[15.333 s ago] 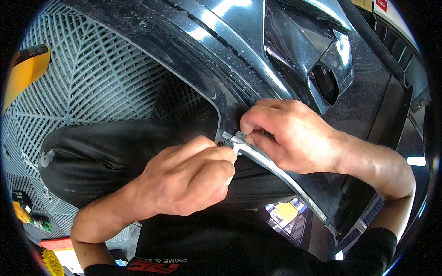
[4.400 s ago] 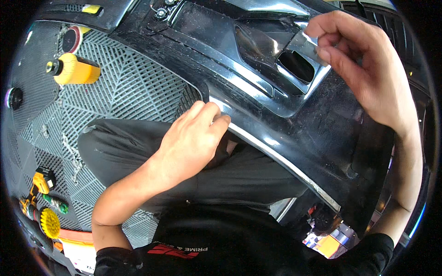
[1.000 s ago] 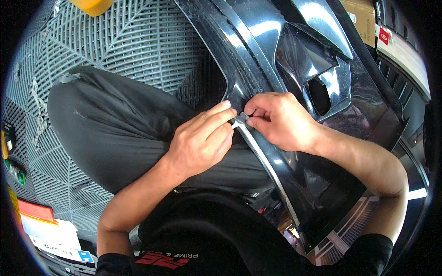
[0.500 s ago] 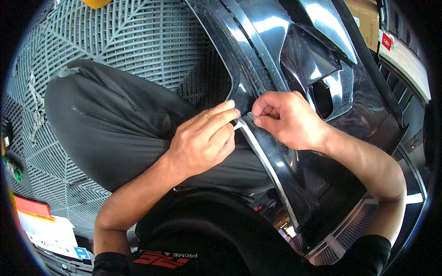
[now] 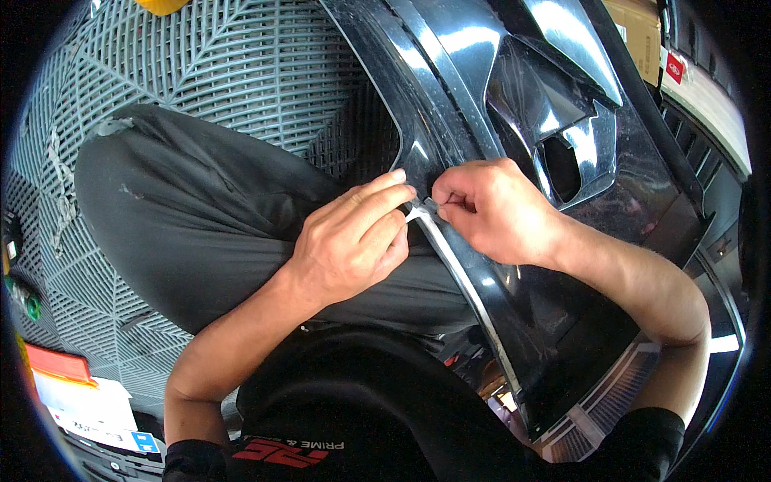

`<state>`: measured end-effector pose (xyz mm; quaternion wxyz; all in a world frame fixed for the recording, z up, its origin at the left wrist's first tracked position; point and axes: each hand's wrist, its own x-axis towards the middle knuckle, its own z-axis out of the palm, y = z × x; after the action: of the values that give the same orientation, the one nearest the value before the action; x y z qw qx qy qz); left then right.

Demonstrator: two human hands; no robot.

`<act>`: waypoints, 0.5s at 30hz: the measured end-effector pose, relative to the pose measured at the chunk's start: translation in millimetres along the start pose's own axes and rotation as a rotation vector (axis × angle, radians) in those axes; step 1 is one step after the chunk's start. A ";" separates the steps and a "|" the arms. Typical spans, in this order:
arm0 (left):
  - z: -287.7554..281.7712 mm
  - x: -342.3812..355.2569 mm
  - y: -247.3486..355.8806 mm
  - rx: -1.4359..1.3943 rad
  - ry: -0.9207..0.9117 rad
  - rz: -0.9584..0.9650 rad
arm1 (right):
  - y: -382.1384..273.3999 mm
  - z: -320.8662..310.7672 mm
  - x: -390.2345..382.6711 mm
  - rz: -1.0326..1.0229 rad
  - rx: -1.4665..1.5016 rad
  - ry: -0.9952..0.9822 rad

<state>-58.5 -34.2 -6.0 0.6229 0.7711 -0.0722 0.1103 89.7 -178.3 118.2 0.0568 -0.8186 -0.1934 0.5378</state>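
A glossy black car bumper (image 5: 534, 301) lies across in front of me, its bare edge curving past my lap. My left hand (image 5: 349, 241) is at this edge, its fingers together and their tips pressed against it; the thumb is mostly hidden below. My right hand (image 5: 502, 213) is closed in a pinch just right of those fingertips. Between its thumb and forefinger is a small dark grey flat piece (image 5: 430, 206), mostly covered by the fingers and touching the bumper edge. A thin whitish strip (image 5: 414, 214) sticks out from the edge between the hands.
My bent leg (image 5: 201, 209) in dark trousers rests on grey plastic grid flooring (image 5: 233, 72). A cardboard box (image 5: 638, 36) stands beyond the bumper at the upper right. Papers (image 5: 92, 402) and an orange item (image 5: 56, 364) lie at the lower left. A yellow object (image 5: 163, 5) shows at the top.
My right hand has shifted slightly left along the edge, closer to the left fingertips, with the small grey piece still pinched. My left hand has barely moved.
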 end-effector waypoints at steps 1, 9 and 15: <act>0.2 0.2 0.0 -0.010 0.001 -0.007 | -0.2 -0.9 -0.6 -0.001 -0.007 -0.012; -0.4 -1.1 -0.5 -0.020 0.004 -0.003 | 2.5 -11.4 -2.4 0.073 0.111 -0.028; 0.7 -1.5 -1.2 -0.020 0.010 0.001 | 1.0 -6.5 0.8 0.077 0.159 -0.027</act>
<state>-59.7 -34.7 -7.8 0.6307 0.7644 -0.0707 0.1136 96.1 -178.2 119.9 0.0980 -0.8111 -0.1192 0.5641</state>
